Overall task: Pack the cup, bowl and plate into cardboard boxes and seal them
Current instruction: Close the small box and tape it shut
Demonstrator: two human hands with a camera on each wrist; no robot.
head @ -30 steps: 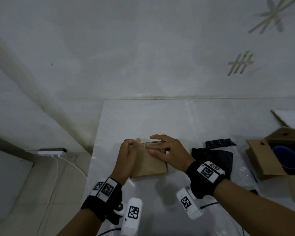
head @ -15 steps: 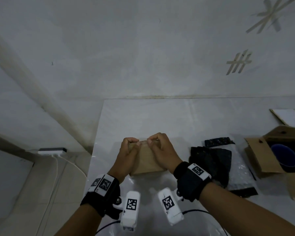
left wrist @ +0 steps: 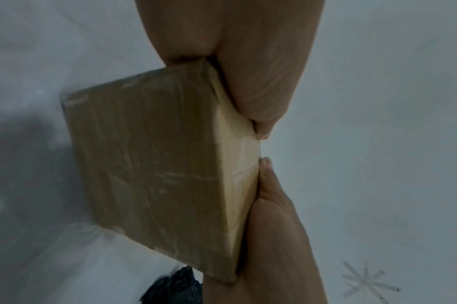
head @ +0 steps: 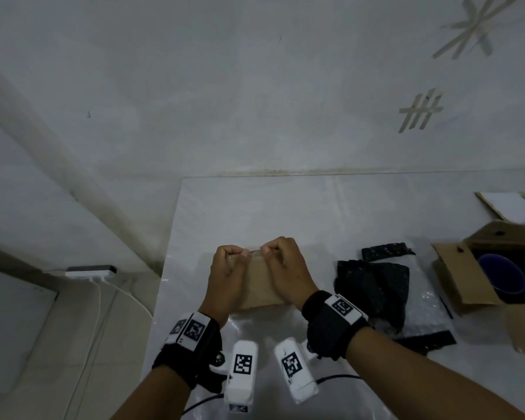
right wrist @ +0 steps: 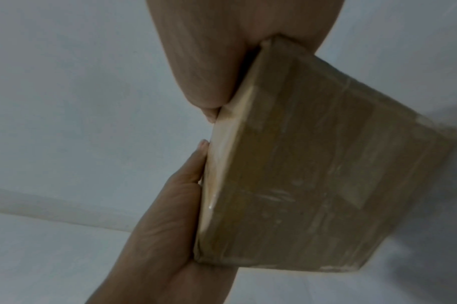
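Moved: both hands now clench the flat brown taped cardboard box's (head: 259, 286) far edge.
Left hand (head: 226, 280): gripping box.
Right hand (head: 287, 272): gripping box.
Risk: tape lifts where pressing misses.

black wrist straps (head: 331, 324), white coded tags (head: 242, 363)

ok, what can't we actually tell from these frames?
- Contents of the taped flat box: sealed, hidden in every view.
- Its far edge: head view, covered by the left hand and right hand.
- Open box with the blue vessel: cut off by the right frame edge; cup or bowl unclear.
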